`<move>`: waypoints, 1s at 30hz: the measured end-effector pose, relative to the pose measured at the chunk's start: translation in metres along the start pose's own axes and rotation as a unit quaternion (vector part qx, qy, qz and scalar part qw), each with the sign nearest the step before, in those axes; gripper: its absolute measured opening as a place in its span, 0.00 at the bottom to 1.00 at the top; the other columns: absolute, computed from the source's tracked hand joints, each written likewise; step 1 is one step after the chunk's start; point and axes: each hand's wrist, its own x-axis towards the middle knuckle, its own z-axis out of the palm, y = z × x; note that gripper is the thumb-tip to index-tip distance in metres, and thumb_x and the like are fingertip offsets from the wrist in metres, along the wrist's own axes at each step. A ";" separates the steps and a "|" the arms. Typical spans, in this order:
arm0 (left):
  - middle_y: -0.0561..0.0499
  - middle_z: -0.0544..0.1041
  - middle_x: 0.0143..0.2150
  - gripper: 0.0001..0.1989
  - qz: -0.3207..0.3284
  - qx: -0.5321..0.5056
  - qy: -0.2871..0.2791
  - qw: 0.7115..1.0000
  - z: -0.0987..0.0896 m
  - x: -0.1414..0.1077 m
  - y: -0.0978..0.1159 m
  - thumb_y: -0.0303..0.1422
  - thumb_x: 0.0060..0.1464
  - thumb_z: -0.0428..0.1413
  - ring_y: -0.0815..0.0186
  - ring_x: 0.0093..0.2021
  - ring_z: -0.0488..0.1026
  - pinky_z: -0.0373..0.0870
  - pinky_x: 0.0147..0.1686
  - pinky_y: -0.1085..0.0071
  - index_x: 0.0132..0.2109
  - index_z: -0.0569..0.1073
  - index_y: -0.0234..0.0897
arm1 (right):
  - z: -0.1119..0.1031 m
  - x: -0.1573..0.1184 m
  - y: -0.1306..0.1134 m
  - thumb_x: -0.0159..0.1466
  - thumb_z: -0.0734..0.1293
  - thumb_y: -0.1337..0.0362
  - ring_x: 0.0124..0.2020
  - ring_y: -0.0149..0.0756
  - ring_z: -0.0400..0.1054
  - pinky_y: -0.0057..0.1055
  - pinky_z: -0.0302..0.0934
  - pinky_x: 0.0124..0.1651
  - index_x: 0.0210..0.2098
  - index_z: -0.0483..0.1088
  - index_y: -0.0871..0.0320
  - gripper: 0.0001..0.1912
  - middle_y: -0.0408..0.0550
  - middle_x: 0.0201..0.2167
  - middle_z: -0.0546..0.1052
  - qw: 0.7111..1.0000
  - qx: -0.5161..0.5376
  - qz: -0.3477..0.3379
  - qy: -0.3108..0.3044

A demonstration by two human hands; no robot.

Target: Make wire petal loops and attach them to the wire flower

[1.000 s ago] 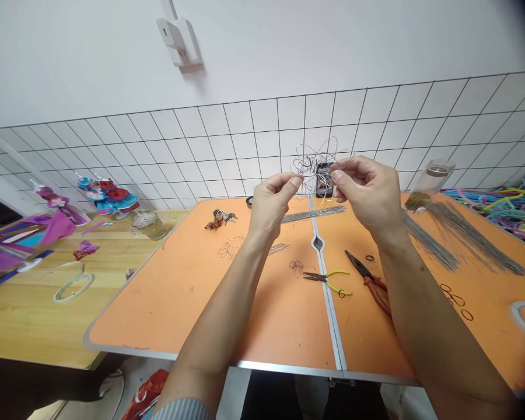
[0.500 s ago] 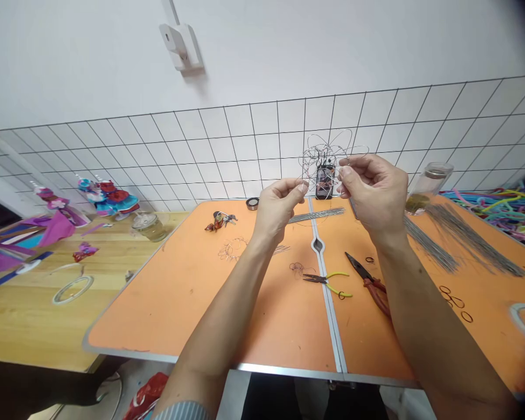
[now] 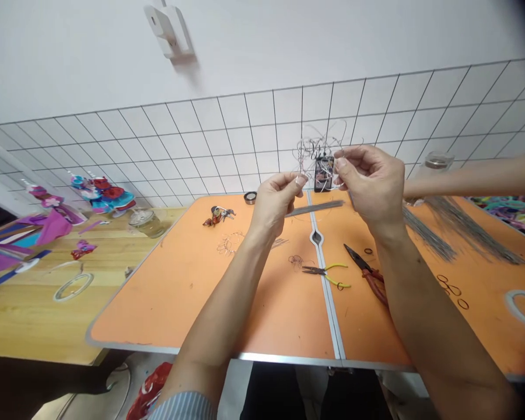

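Above the back of the orange table (image 3: 262, 315), a tangle of thin looped wire (image 3: 314, 146) is held up between my two hands. My left hand (image 3: 276, 201) pinches its left side between thumb and fingertips. My right hand (image 3: 370, 181) grips its right side, fingers curled. Behind the wire stands a dark phone-like device (image 3: 324, 174). Straight wires (image 3: 317, 207) lie beneath on the table. Yellow-handled pliers (image 3: 317, 270) and red-handled pliers (image 3: 363, 268) rest nearer to me.
Another person's forearm (image 3: 472, 178) reaches in from the right, over wire bundles (image 3: 433, 236) and near a jar (image 3: 437, 160). Black rings (image 3: 450, 287), a tape roll (image 3: 250, 198) and a small wire figure (image 3: 219, 214) lie about. A wooden table (image 3: 39, 315) adjoins at left.
Another person's forearm has come in from the right. My hands still hold the wire tangle, almost unmoved. The camera view has shifted slightly.
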 end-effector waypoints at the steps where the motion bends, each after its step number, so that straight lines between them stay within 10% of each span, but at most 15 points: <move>1: 0.55 0.73 0.27 0.22 0.003 0.003 0.004 1.000 0.000 0.000 0.001 0.49 0.47 0.80 0.76 0.22 0.55 0.49 0.21 0.71 0.35 0.82 0.41 | -0.001 0.000 -0.001 0.72 0.77 0.56 0.30 0.29 0.72 0.31 0.74 0.34 0.45 0.81 0.54 0.09 0.45 0.35 0.80 1.000 -0.001 -0.002 -0.002; 13: 0.50 0.75 0.30 0.31 0.082 0.031 0.023 0.996 -0.001 -0.005 0.012 0.71 0.56 0.65 0.67 0.29 0.52 0.45 0.26 0.64 0.39 0.83 0.48 | -0.022 0.003 -0.016 0.77 0.74 0.51 0.36 0.32 0.71 0.39 0.75 0.42 0.48 0.79 0.47 0.09 0.45 0.45 0.82 0.997 -0.053 -0.049 0.000; 21: 0.53 0.72 0.26 0.07 0.064 0.000 0.049 0.997 -0.001 -0.006 0.020 0.36 0.70 0.64 0.72 0.22 0.42 0.37 0.22 0.67 0.41 0.75 0.43 | -0.015 0.005 -0.018 0.77 0.74 0.62 0.32 0.27 0.74 0.32 0.71 0.35 0.44 0.80 0.52 0.03 0.44 0.37 0.79 0.994 -0.037 -0.102 -0.008; 30: 0.51 0.74 0.28 0.07 0.067 0.020 0.047 0.996 -0.005 -0.008 0.026 0.40 0.66 0.66 0.70 0.23 0.45 0.39 0.25 0.66 0.40 0.81 0.44 | -0.021 0.008 -0.015 0.77 0.69 0.67 0.33 0.28 0.72 0.31 0.75 0.39 0.43 0.76 0.53 0.06 0.46 0.40 0.78 0.993 -0.002 -0.108 -0.040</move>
